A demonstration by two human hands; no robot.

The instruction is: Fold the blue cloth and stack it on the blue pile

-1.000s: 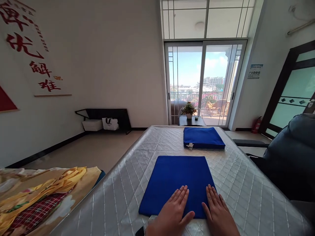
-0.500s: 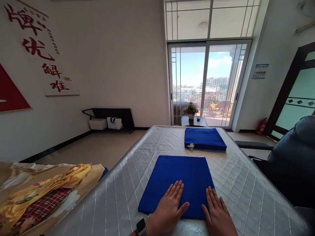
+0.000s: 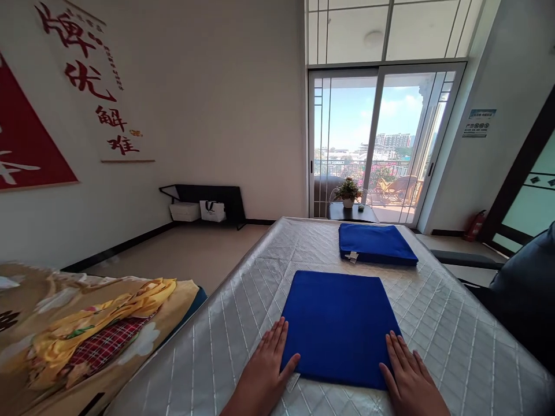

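Observation:
A flat, square blue cloth piece (image 3: 338, 329) lies on the silvery quilted surface (image 3: 243, 312) before me. At its near left edge rests my left hand (image 3: 266, 364), fingers stretched and thumb over the blue cloth. My right hand (image 3: 411, 372) lies flat at the near right edge, its fingers extended along the side. Neither hand grips anything. Farther back, a thicker blue folded piece (image 3: 377, 244) with a white tag (image 3: 352, 257) sits on the same surface.
To the left is a patterned cover (image 3: 39, 300) with yellow cloth (image 3: 108, 315) on it. A dark chair (image 3: 529, 271) stands at the right. Behind the quilted surface, a potted plant (image 3: 348, 193) sits by the sliding glass door (image 3: 342, 144).
My left hand has moved from the middle of the blue cloth to its left edge. My right hand stays at the right edge. The view has turned slightly left.

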